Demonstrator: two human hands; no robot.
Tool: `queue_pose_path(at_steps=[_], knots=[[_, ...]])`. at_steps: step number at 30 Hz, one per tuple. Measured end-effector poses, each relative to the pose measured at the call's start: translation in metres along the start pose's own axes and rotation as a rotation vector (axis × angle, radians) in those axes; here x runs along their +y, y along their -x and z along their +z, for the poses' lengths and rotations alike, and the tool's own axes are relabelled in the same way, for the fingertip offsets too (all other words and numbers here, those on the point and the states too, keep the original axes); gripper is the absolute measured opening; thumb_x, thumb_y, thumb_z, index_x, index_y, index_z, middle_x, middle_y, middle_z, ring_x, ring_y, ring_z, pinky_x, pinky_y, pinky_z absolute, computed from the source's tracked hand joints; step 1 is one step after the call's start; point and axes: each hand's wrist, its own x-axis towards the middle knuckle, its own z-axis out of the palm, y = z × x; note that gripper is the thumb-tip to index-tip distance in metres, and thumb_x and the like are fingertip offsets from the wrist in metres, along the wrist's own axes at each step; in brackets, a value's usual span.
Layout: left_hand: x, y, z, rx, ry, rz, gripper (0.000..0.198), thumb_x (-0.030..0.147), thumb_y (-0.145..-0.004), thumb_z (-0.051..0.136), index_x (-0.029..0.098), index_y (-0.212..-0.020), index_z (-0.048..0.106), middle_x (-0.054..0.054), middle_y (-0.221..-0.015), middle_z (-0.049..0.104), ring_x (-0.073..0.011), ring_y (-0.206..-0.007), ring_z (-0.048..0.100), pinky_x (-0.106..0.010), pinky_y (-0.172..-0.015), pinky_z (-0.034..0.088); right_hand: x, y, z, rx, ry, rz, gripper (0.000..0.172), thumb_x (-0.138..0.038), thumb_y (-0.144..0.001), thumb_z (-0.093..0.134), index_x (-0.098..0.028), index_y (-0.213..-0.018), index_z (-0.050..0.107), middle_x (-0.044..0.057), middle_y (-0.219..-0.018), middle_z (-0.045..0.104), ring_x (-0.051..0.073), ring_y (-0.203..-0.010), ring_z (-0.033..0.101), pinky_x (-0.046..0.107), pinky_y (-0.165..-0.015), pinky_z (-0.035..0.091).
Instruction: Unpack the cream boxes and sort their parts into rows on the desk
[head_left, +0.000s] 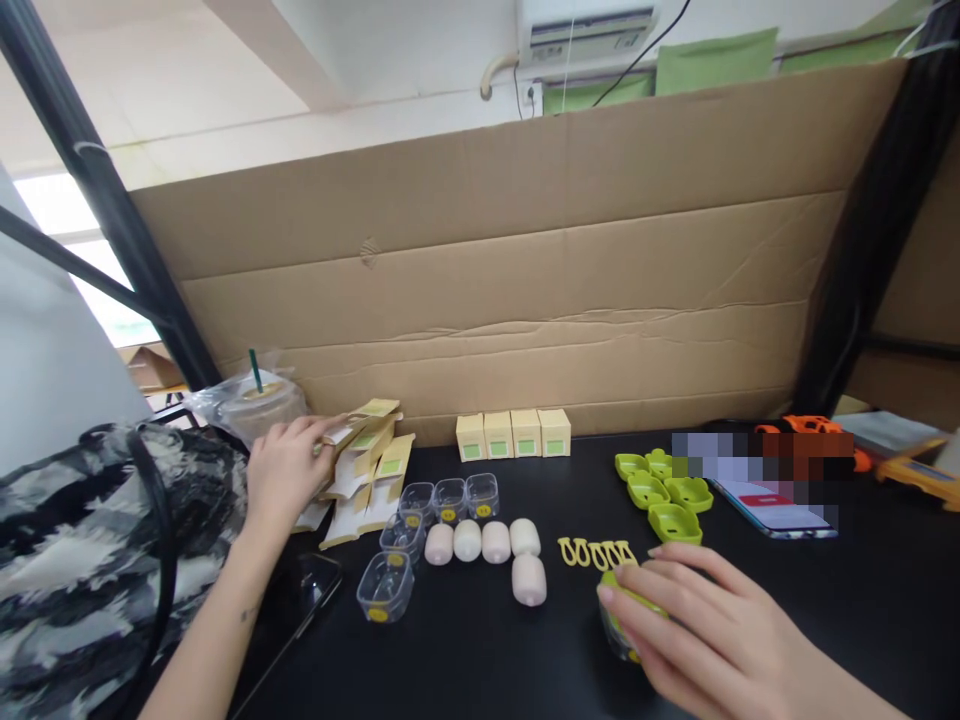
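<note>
My left hand point(289, 468) is at the pile of flattened pale-yellow cartons point(371, 465), its fingers closed on the edge of one carton. My right hand point(701, 620) is wrapped over a small clear plastic cup with a green lid point(621, 625), which stands on the black table. Several clear cups with yellow stickers point(386, 585) are left of centre. Beside them lie several rounded pink and cream pieces point(496, 542). Small yellow loops point(596, 553) form a row just beyond my right hand. Green lids point(675, 522) are grouped farther back.
Several folded yellow boxes point(513, 435) stand in a row against the cardboard panel point(510, 290). A phone point(780, 510) lies at right near an orange tool point(806, 440). At left are a dark tablet-like device point(300, 600), a patterned bag point(82, 560) and a drink cup point(262, 405).
</note>
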Motion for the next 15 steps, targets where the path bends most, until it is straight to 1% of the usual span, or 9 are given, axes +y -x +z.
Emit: queue_pose_path(at_steps=[2, 4, 8, 11, 15], knots=[[-0.001, 0.002, 0.01, -0.029, -0.012, -0.012, 0.042, 0.017, -0.082, 0.038, 0.013, -0.117, 0.062, -0.015, -0.108, 0.066, -0.033, -0.093, 0.058, -0.043, -0.077, 0.045, -0.001, 0.001, 0.001, -0.009, -0.009, -0.011, 0.021, -0.009, -0.09, 0.048, -0.013, -0.095, 0.068, 0.003, -0.083, 0.076, 0.014, -0.075, 0.07, 0.032, -0.081, 0.049], [-0.001, 0.003, 0.016, -0.057, -0.02, -0.008, 0.045, 0.017, -0.081, 0.037, 0.011, -0.121, 0.058, -0.016, -0.108, 0.065, -0.0331, -0.094, 0.059, -0.044, -0.079, 0.045, -0.002, 0.003, 0.002, -0.012, -0.021, -0.002, 0.02, -0.009, -0.088, 0.05, -0.014, -0.096, 0.068, 0.003, -0.083, 0.076, 0.014, -0.075, 0.069, 0.031, -0.082, 0.049], [-0.002, 0.007, 0.019, -0.1, -0.028, 0.003, 0.05, 0.023, -0.081, 0.037, 0.008, -0.126, 0.052, -0.019, -0.114, 0.063, -0.0365, -0.1, 0.058, -0.046, -0.083, 0.044, -0.001, 0.005, 0.002, -0.004, -0.026, 0.028, 0.02, -0.01, -0.087, 0.052, -0.015, -0.098, 0.067, 0.003, -0.084, 0.076, 0.014, -0.077, 0.069, 0.032, -0.083, 0.049], [-0.003, 0.011, 0.021, -0.119, -0.017, -0.001, 0.055, 0.034, -0.084, 0.037, 0.004, -0.128, 0.049, -0.022, -0.118, 0.06, -0.0392, -0.104, 0.056, -0.048, -0.087, 0.043, 0.002, 0.002, -0.002, -0.023, 0.0, -0.003, 0.019, -0.01, -0.087, 0.051, -0.014, -0.097, 0.067, 0.003, -0.083, 0.076, 0.014, -0.075, 0.069, 0.031, -0.079, 0.051], [-0.004, 0.013, 0.026, -0.136, 0.03, -0.067, 0.074, 0.052, -0.087, 0.028, -0.005, -0.133, 0.039, -0.029, -0.117, 0.058, -0.0429, -0.106, 0.055, -0.05, -0.088, 0.041, 0.009, -0.003, -0.005, -0.046, 0.022, -0.008, 0.02, -0.009, -0.088, 0.049, -0.013, -0.094, 0.067, 0.005, -0.083, 0.075, 0.015, -0.074, 0.068, 0.031, -0.076, 0.05]])
